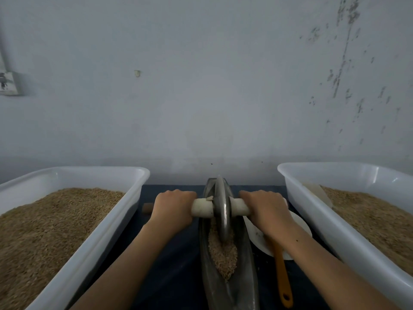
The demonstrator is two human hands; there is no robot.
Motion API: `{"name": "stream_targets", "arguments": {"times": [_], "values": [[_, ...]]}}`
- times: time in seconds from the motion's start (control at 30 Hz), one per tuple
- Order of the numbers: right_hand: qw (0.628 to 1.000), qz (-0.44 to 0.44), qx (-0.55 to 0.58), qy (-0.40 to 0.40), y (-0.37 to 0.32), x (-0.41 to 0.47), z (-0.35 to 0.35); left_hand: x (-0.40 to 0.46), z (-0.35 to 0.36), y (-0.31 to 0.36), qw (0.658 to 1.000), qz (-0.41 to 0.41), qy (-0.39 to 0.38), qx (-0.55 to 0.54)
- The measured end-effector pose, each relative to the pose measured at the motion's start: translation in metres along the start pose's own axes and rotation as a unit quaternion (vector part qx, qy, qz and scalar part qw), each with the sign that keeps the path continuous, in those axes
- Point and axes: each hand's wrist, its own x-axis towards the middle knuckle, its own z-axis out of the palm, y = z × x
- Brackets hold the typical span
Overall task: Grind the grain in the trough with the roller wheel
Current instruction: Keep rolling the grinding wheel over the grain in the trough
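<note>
Grinding stroke in progress: my left hand and right hand each curl fully round one end of the pale axle handle, and the roller wheel stands upright in the metal trough between two grain-filled white tubs. The grain lies heaped in the trough just nearer me than the wheel, so I judge the next move to be a firm, level pull back over it. No brand, label or writing is legible.

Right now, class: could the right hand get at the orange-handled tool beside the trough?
Probably yes: the orange-handled tool lies uncovered just under the right hand's forearm, but that hand grips the roller wheel's handle and must release first.
</note>
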Motion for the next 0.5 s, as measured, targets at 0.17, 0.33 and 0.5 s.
{"name": "stream_targets", "arguments": {"times": [0.17,0.33,0.5], "values": [[1.0,-0.008,0.005,-0.014,0.004,-0.001,-0.001,0.001,0.001,-0.001,1.0,0.013,-0.01,0.005],[0.987,-0.054,0.016,-0.15,0.01,0.002,-0.016,0.002,-0.012,-0.005,0.982,0.023,-0.183,-0.042],[0.973,-0.048,0.051,-0.218,0.012,0.003,-0.018,0.001,-0.014,-0.003,0.98,0.027,-0.192,-0.034]]}}
